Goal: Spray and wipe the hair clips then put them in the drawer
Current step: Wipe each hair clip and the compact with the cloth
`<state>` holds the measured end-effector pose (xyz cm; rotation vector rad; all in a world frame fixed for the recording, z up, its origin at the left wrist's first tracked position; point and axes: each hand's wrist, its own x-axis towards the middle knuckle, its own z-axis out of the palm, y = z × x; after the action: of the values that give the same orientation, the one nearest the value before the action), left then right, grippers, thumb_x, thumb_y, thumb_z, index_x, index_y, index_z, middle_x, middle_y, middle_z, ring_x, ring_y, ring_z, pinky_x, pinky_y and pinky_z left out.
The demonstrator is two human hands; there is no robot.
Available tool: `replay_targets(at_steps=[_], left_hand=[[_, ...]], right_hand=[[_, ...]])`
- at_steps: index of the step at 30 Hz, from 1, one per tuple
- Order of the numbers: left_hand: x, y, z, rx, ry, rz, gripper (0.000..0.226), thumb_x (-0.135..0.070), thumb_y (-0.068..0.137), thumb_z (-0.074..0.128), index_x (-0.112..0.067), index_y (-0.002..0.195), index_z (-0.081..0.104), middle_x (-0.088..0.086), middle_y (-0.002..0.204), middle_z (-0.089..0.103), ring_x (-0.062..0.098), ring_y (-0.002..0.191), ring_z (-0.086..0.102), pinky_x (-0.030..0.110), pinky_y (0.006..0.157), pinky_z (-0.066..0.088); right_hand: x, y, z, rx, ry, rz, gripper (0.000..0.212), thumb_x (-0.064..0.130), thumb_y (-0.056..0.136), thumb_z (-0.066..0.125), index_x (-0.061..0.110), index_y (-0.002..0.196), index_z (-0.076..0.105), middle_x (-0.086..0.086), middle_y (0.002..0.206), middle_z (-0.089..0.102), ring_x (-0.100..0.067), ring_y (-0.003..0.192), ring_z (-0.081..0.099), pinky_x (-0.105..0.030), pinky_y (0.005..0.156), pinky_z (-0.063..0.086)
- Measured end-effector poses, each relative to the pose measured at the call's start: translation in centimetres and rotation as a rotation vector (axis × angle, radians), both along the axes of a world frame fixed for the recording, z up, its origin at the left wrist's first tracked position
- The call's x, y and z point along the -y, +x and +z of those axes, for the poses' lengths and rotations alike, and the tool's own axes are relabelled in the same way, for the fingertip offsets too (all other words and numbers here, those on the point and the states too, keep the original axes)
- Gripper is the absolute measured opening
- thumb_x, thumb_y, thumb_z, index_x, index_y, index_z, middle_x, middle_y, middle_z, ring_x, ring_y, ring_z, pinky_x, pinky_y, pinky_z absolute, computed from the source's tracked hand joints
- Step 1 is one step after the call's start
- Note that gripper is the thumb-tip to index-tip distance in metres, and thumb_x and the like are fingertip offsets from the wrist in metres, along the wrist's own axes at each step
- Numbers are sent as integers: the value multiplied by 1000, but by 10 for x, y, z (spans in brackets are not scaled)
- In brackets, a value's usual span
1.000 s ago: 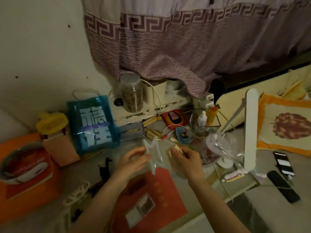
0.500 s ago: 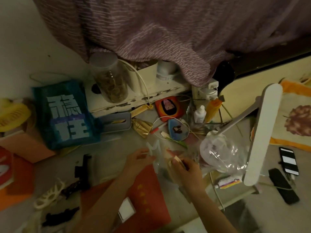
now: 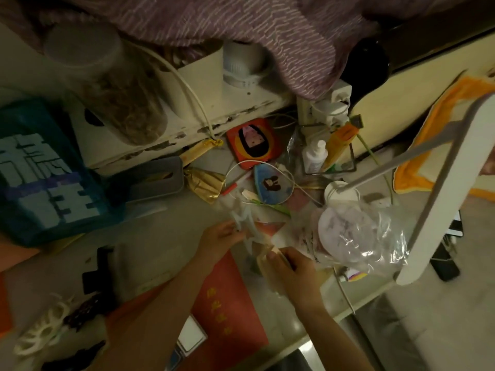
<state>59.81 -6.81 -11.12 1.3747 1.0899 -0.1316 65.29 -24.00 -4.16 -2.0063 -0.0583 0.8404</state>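
A pale translucent star-shaped hair clip (image 3: 245, 224) is held above the cluttered desk. My left hand (image 3: 218, 238) pinches its left side. My right hand (image 3: 293, 271) pinches a small beige folded cloth or tissue (image 3: 267, 254) against the clip's lower right part. A white claw clip (image 3: 42, 334) and dark hair clips (image 3: 88, 307) lie on the desk at the lower left. A small white spray bottle (image 3: 314, 156) stands in a wire rack at the back right. No drawer is in view.
A red card (image 3: 227, 303) lies under my arms. A crinkled plastic bag over a round white thing (image 3: 356, 236) sits right of my hands, below a white desk lamp (image 3: 439, 199). A blue bag (image 3: 45, 178), a jar (image 3: 112, 87) and a grey tray (image 3: 150, 178) stand behind.
My head has tipped down and closer to the desk. Both hands keep hold of the star clip and the cloth, which have moved slightly right toward the plastic bag.
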Motion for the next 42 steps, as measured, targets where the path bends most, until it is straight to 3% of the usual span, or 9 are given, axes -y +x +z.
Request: replay_targets(at_steps=[5,10,13,16,19,24,29,36,42], left_hand=[[2,4,-3,15,66,-17,17,-41,68,76,-47,56,65,-19,62,61,4,76,58,27,81,45],[0,8,-11,2,91,-23,13,-29,80,76,-27,89,68,-2,95,62,10,93,56,20,79,44],[1,15,-8,-22,139,-16,43,-28,83,72,-10,121,63,-1,105,65,8,96,57,6,61,39],[2,15,-7,-17,171,0,40,-26,85,70,-7,119,63,-5,94,69,8,92,62,6,66,42],[4,9,-4,-10,141,39,52,-27,84,71,-10,131,56,8,122,65,17,111,60,24,91,44],[8,-14,8,33,98,172,49,-16,86,69,-10,132,53,14,127,60,23,116,57,34,100,45],[16,-45,27,43,198,281,47,-15,84,71,-8,128,55,12,125,58,14,104,54,6,70,45],[25,-131,54,51,375,371,44,-27,86,69,-11,125,57,4,126,56,17,114,52,22,91,40],[30,-215,66,-5,508,425,40,-30,89,66,-15,124,55,5,125,54,21,113,53,37,97,46]], right_hand=[[2,1,-5,-19,-38,-13,11,25,89,65,17,81,67,-14,75,68,-36,71,67,-50,61,57],[3,0,-5,-21,-41,-33,14,24,89,65,17,77,65,-16,74,66,-39,69,66,-48,56,55],[4,-1,-5,-34,-33,-32,13,25,90,65,16,80,66,-16,76,67,-38,70,67,-45,56,56],[6,-1,-4,-26,-23,-23,14,26,90,64,17,79,66,-14,76,67,-37,70,66,-42,55,55],[7,-3,-1,-23,-5,-9,13,27,90,64,20,79,65,-12,75,68,-36,70,66,-42,56,54],[8,-8,5,26,10,40,14,27,88,66,23,75,66,0,68,66,-26,69,66,-43,64,55],[10,-20,12,7,42,86,17,28,88,65,20,72,66,0,66,64,-23,68,62,-41,65,53],[-5,-55,24,24,150,257,25,21,89,65,17,65,60,11,57,53,3,49,49,-11,45,36],[-22,-108,30,26,143,411,15,28,89,64,16,81,64,2,70,62,-12,63,60,-16,47,43]])
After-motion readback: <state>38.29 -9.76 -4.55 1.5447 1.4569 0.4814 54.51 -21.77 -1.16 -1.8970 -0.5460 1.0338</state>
